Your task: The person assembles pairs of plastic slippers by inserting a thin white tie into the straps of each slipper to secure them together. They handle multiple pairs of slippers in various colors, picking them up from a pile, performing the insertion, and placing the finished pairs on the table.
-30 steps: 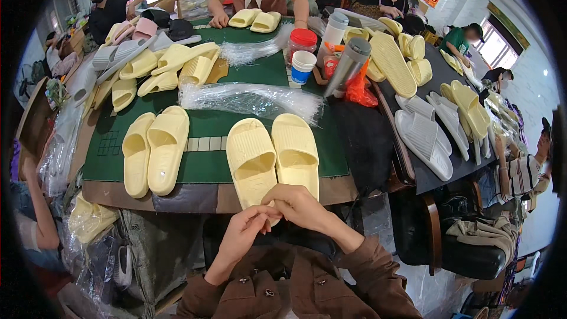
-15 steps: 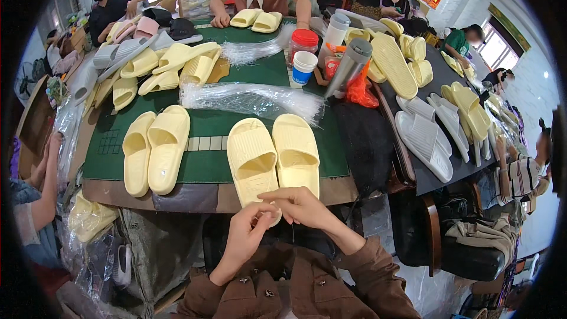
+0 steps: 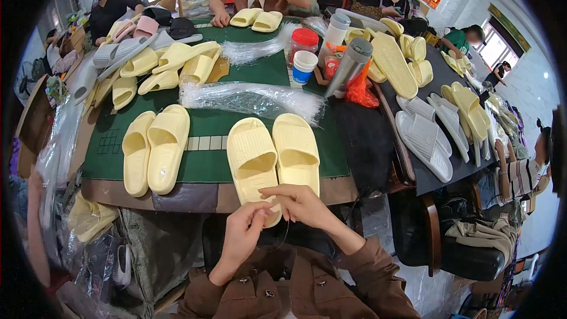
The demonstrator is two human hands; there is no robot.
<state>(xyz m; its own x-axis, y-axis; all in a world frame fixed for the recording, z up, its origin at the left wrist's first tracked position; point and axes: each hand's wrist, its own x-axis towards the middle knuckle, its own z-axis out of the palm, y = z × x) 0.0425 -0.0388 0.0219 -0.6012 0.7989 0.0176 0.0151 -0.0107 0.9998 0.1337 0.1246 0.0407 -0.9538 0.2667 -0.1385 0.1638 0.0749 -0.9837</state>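
Note:
A pair of pale yellow slide slippers rests at the table's front edge, the left slipper [image 3: 251,147] with its heel jutting out toward me and the right slipper [image 3: 297,156] beside it. Over the left slipper's heel my two hands meet. My left hand [image 3: 243,237] is closed, thumb against fingers; what it pinches is too small to make out. My right hand [image 3: 304,205] is bent over from the right, its fingertips pinched together. From beneath them a thin strand [image 3: 285,237] curves down. A bundle of clear plastic strands [image 3: 254,99] lies across the mat beyond the slippers.
Another yellow pair [image 3: 155,150] stands to the left on the green mat [image 3: 207,168]. Farther back are piled slippers [image 3: 153,62], a paper cup [image 3: 304,68], a red-lidded jar [image 3: 303,40] and a steel tumbler [image 3: 349,68]. Grey slippers [image 3: 422,142] lie right. Several people work around.
My hands have shifted very slightly at the heel, and the thin strand below them now shows as a curve. Across the table, a person has raised one hand from the mat toward their face.

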